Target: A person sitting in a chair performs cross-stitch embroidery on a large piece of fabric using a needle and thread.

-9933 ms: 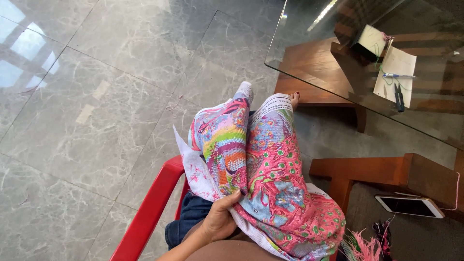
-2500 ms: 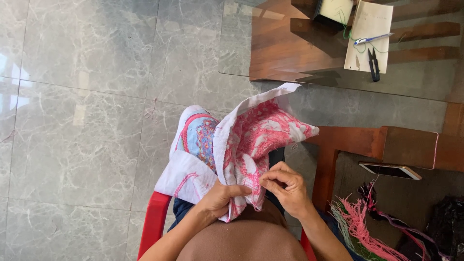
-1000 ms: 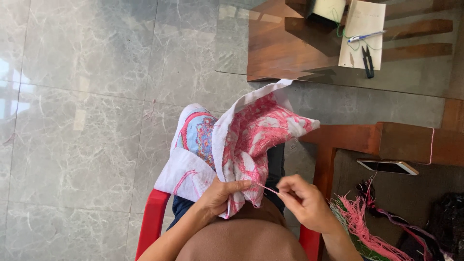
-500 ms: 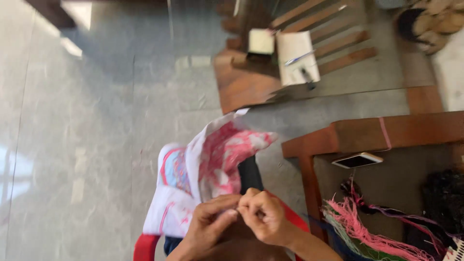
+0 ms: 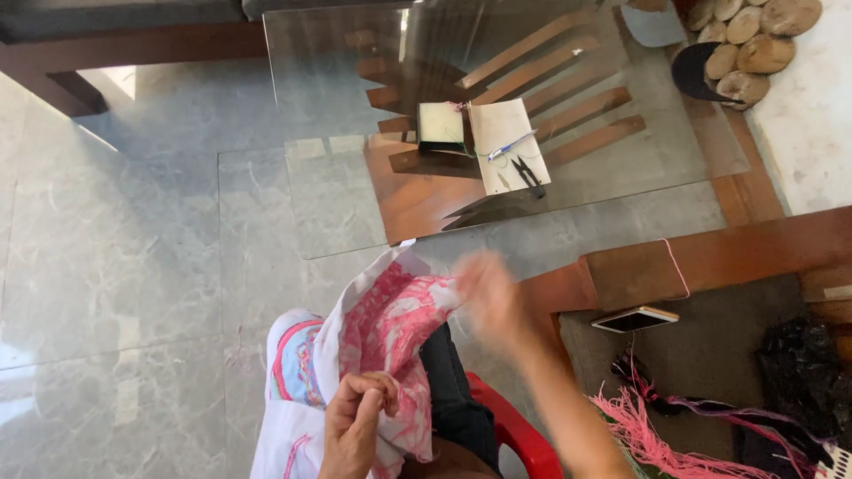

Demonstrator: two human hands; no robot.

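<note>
Head view: the left hand (image 5: 355, 426) pinches the pink patterned cloth (image 5: 390, 328) on the lap, fingers curled shut on its edge. The right hand (image 5: 488, 288) is raised beside the cloth, blurred; its grip cannot be told. Snips (image 5: 530, 175) and a pen (image 5: 510, 146) lie on the glass table (image 5: 355, 204); a phone (image 5: 635, 318) rests at the right.

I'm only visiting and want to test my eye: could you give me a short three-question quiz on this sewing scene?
1. True or false: the left hand pinches the cloth.
2. What lies on the paper on the glass table? A) pen and snips B) spoon C) cup
3. Which hand is raised and blurred?

Key: 1 true; 2 A; 3 the right hand.
</note>
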